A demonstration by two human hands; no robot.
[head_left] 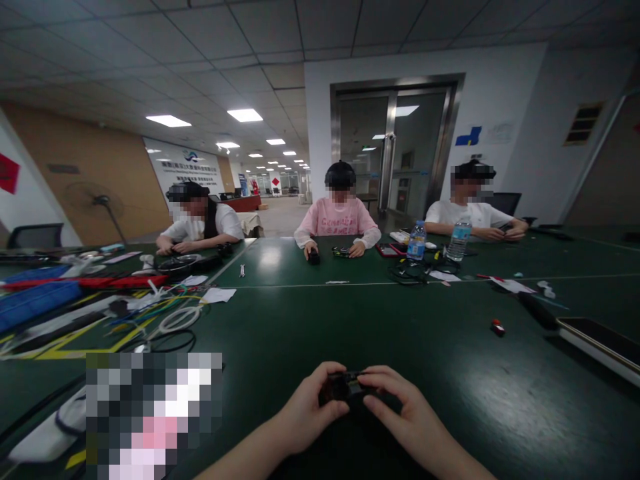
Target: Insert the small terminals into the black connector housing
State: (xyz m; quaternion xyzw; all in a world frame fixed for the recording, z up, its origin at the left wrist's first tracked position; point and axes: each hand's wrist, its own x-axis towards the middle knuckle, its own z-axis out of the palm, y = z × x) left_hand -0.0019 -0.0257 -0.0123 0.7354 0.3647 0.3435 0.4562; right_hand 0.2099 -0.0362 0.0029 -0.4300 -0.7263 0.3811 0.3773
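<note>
My left hand [319,401] and my right hand [397,399] meet close to my body, over the near part of the green table [280,333]. Between them is a small black object [354,385] with a lighter patch on its top; its exact kind cannot be made out. The thumb and fingers of the left hand close on its left end. On its right end are the right hand's fingertips, with the thumb just below. Both palms and the object's underside are hidden.
Tangled cables [175,323], blue bins [37,303] and a power strip [55,423] crowd the left side. A small red item [497,327] and a box-like device [600,343] lie at right. Water bottles [416,241] stand farther back. Several people sit across the table.
</note>
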